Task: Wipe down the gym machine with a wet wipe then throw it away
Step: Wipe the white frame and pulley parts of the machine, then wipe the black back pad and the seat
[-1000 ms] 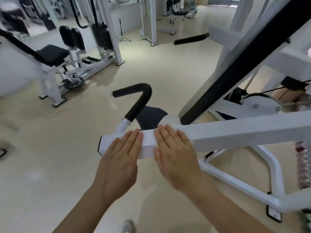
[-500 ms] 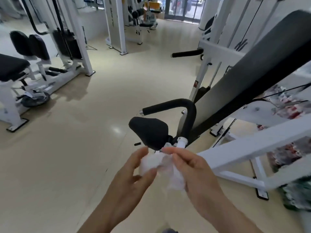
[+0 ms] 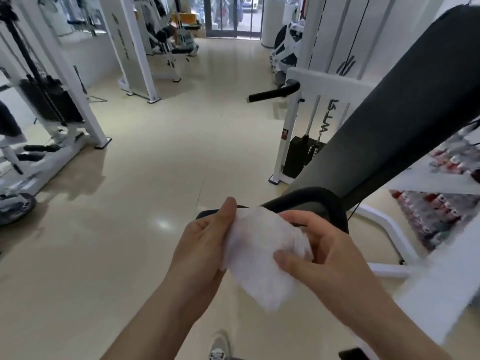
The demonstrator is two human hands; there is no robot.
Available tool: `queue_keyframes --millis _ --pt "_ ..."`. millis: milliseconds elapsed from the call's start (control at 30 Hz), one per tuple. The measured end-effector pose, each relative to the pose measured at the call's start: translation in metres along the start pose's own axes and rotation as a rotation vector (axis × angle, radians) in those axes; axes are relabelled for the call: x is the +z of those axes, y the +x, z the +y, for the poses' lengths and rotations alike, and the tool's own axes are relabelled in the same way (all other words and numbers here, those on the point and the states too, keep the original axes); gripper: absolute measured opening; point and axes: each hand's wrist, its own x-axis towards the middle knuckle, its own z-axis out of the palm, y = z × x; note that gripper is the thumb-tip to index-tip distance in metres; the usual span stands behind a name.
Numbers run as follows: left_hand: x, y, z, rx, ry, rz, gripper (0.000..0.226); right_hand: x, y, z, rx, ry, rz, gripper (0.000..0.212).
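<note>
The gym machine point(image 3: 405, 131) fills my right side, its long dark pad slanting up and away. Its curved black handle point(image 3: 309, 197) sits just beyond my hands. Both hands are off the machine and hold the wet wipe point(image 3: 259, 258) in the air between them. My left hand point(image 3: 202, 245) has its grip closed on the wipe's left edge, thumb on top. My right hand point(image 3: 335, 258) pinches the bunched right end, thumb pressed across the sheet. I judge this to be refolding, so I should turn a fresh face outward, flatten it against my palm, then wrap the handle firmly.
</note>
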Motion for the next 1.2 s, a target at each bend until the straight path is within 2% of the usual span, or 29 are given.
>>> queue_keyframes --millis 67,167,267,334,400,467,534,600,700,767,834,901,967,1067,1134,1201 --pt "-0.006 0.033 0.010 -0.018 0.008 -0.012 0.067 0.005 0.027 -0.001 -0.025 -0.011 0.088 0.033" --pt "-0.013 0.081 0.019 -0.086 0.000 -0.081 0.064 0.000 0.065 -0.009 0.071 0.313 0.169 0.026" --pt "-0.015 0.126 0.028 -0.103 0.003 -0.282 0.039 0.001 0.097 -0.018 0.198 0.706 0.207 0.022" --pt "-0.009 0.150 0.034 -0.154 -0.006 -0.398 0.027 0.004 0.114 -0.025 0.230 0.764 0.220 0.023" --pt "-0.001 0.176 0.039 -0.209 0.005 -0.433 0.020 0.007 0.131 -0.032 0.228 0.708 0.328 0.022" --pt "0.007 0.204 0.043 -0.238 0.040 -0.423 0.029 0.006 0.147 -0.036 0.200 0.579 0.454 0.021" --pt "0.014 0.235 0.044 -0.238 0.034 -0.415 0.032 0.001 0.163 -0.035 0.172 0.388 0.537 0.013" --pt "0.020 0.265 0.048 -0.238 0.028 -0.452 0.025 -0.005 0.177 -0.034 0.184 0.136 0.588 0.021" --pt "0.021 0.312 0.054 -0.254 0.053 -0.526 0.015 -0.009 0.197 -0.034 0.288 -0.145 0.636 0.035" --pt "0.016 0.344 0.059 -0.286 0.067 -0.598 0.016 -0.004 0.211 -0.034 0.365 -0.303 0.726 0.033" --pt "0.010 0.375 0.064 -0.330 0.097 -0.680 0.020 0.006 0.224 -0.032 0.448 -0.344 0.810 0.026" --pt "0.005 0.402 0.067 -0.387 0.139 -0.742 0.024 0.022 0.236 -0.031 0.507 -0.250 0.896 0.013" --pt "0.005 0.424 0.068 -0.427 0.161 -0.801 0.023 0.038 0.247 -0.036 0.469 0.054 1.021 0.004" --pt "0.020 0.449 0.070 -0.442 0.192 -0.874 0.015 0.059 0.267 -0.043 0.201 0.670 1.221 0.016" --pt "0.040 0.462 0.071 -0.430 0.245 -0.947 0.011 0.062 0.284 -0.047 0.049 0.886 1.337 0.016" --pt "0.065 0.470 0.065 -0.391 0.302 -1.016 0.012 0.051 0.295 -0.042 0.020 0.968 1.494 0.014"
